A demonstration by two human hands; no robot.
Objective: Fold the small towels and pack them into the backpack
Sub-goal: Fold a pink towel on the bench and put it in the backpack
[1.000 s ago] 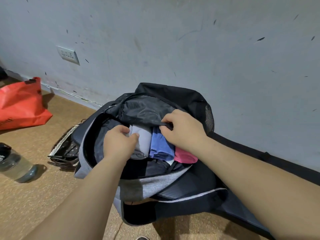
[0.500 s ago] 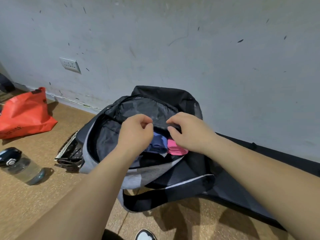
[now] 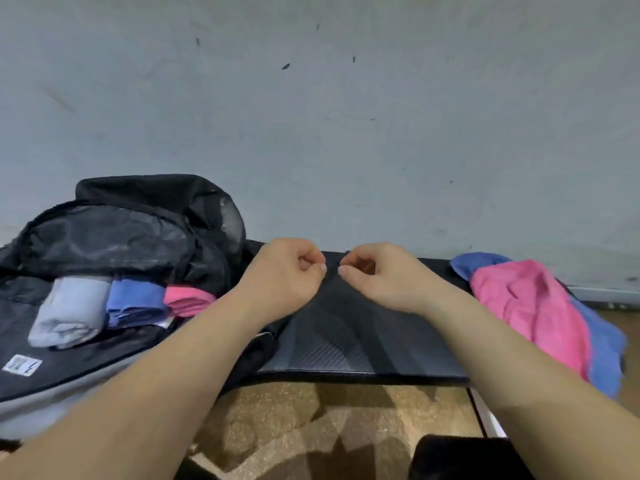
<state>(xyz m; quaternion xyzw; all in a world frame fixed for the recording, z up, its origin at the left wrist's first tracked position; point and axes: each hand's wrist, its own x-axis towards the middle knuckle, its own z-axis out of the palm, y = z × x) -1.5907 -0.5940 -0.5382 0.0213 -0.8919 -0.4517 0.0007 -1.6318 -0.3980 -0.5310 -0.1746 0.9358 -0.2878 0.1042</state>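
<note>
The backpack (image 3: 121,237) is looking like thin black cloth, and its inside is shining a little. The grey folded towel (image 3: 69,310), blue folded towel (image 3: 133,301) and pink folded towel (image 3: 188,299) are looking soft and matt. The black mat (image 3: 346,337) is showing fine ribs and a dull shine. The loose pink towel (image 3: 530,313) and loose blue towel (image 3: 606,344) are looking fuzzy. The brown floor (image 3: 311,420) is looking speckled and grainy. The wall (image 3: 311,116) is looking matt and scuffed.

Folded towels (image 3: 135,303) lie in backpack (image 3: 121,237), unfolded towels (image 3: 530,313) nearby.
</note>
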